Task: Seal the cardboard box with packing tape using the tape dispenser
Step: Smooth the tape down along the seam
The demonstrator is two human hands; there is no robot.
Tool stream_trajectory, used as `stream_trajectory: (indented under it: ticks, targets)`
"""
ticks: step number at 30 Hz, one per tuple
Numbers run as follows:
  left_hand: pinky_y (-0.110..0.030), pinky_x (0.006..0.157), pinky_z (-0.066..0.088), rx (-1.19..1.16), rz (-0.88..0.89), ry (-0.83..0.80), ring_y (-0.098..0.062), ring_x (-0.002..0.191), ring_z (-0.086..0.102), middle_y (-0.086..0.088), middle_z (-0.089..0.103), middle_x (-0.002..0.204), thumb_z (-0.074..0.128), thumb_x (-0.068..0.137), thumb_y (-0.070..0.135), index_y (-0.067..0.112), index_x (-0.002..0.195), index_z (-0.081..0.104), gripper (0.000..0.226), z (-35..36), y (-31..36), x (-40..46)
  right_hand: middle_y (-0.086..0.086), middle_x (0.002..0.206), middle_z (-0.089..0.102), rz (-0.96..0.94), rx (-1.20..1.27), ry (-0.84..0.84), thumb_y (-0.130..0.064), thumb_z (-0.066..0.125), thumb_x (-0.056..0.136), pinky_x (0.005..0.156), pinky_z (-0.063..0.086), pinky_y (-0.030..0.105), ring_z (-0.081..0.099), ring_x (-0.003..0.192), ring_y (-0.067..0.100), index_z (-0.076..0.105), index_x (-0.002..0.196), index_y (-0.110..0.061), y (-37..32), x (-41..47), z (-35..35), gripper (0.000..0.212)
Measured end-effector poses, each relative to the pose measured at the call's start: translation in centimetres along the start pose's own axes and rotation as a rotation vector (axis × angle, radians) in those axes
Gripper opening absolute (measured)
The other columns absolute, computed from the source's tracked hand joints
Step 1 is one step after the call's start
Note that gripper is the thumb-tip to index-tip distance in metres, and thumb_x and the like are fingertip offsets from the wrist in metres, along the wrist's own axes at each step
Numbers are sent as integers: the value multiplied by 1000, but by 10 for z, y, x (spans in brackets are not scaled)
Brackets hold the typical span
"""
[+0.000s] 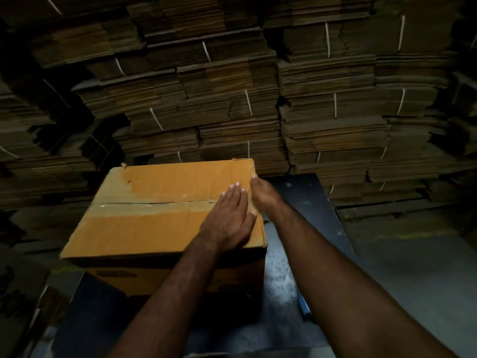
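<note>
Orange cardboard box [165, 218] on a dark table [309, 202], flaps down, centre seam [154, 202] running left to right across the lid. Left hand [229, 215] flat on the lid's right end, fingers straight and together, palm pressing just near of the seam, gripping nothing. Right hand [260, 192] at the box's far-right edge, fingers dipping over the side; hard to say whether curled on the edge or only resting there. Both hands bunched at the right end, so the seam's long axis stretching away leftward from them, left hand the nearer to it. Glossy clear tape [160, 206] apparently along the seam already, though too dim to be sure how far. No tape dispenser anywhere in view. Something blue [304, 306] poking out beneath the right forearm, mostly hidden, unidentifiable. Stacks of flattened cardboard [232, 99] behind, murky.
</note>
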State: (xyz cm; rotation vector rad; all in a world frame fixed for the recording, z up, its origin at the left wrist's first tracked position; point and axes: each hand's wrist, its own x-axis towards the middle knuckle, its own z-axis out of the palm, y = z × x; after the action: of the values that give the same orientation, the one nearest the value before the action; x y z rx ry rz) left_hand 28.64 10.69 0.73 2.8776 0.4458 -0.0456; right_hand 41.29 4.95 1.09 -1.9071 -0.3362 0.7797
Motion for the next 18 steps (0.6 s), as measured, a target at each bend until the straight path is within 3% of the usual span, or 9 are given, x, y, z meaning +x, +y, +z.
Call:
stream_trajectory:
  ticks: [4,9,13,15,18]
  targets:
    - [-36,124,-2,-5,2,30,-17,153,-9,-8,-9,166,15,105,48,12,158,-1,66,2,0,-2,12,141,50,-20,-28,73,-54,24,102,103,40,45,50,125,30,44,144,-19,-2,-10,-6,58]
    - [-31,122,-5,-12,54,28,-16,153,-7,-8,-7,167,16,106,46,13,159,0,64,5,-5,2,9,130,60,-39,12,37,-41,33,97,101,46,46,59,112,25,51,134,-21,14,-15,11,45]
    - [-32,122,-4,-6,42,31,-15,153,-7,-7,-7,167,17,106,46,13,159,0,65,4,-3,-1,5,135,58,-51,78,7,-59,23,99,105,43,46,57,118,24,51,139,-25,10,-13,3,60]
    - [-33,123,-4,1,36,21,-15,152,-8,-6,-9,166,16,106,47,13,159,-1,65,3,-1,-2,4,144,51,-84,90,15,-71,19,91,108,40,49,52,127,24,42,146,-30,11,-24,-2,73]
    - [-31,121,-6,9,53,26,-15,152,-9,-7,-9,166,15,106,46,14,159,-2,64,3,-2,-2,0,156,36,-160,192,-26,-71,22,92,115,32,48,39,139,21,24,154,-33,22,-45,4,73]
